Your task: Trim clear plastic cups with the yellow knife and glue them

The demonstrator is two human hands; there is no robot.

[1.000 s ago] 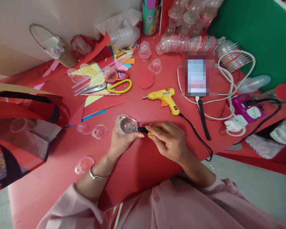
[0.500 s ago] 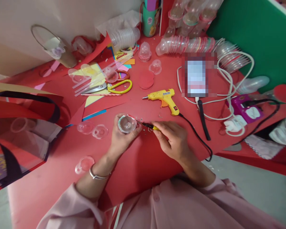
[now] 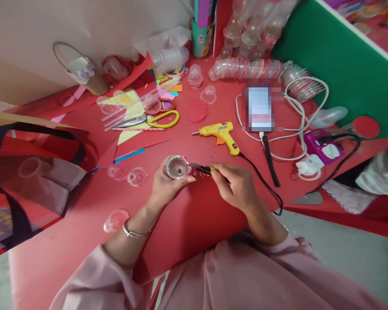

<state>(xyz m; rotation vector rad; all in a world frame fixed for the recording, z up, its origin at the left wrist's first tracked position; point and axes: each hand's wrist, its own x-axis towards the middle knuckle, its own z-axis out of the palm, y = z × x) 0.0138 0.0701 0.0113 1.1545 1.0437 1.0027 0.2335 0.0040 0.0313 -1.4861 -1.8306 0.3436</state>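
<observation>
The left hand (image 3: 166, 185) is curled around a clear plastic cup (image 3: 173, 168), holding it mouth up just over the front of the red table (image 3: 181, 224), with the thumb along its near side. The right hand (image 3: 234, 185) grips a craft knife (image 3: 204, 170) by its black and yellow handle, the blade pointing left at the cup's right edge. A second ago the blade reached over the mouth into the cup; half a second ago it was drawn out to the right, and now its tip is up against the rim again, though whether it actually touches is too small to tell. The cutting therefore seems to be at the rim rather than down in the bowl, where a small dark spot shows. Small scraps lie on the table near the blade. Beyond the hands rests a yellow glue gun (image 3: 218, 131), with scissors (image 3: 161, 119) farther left and red discs (image 3: 197, 110) behind it. Two clear domed pieces (image 3: 137, 177) lie left of the cup.
</observation>
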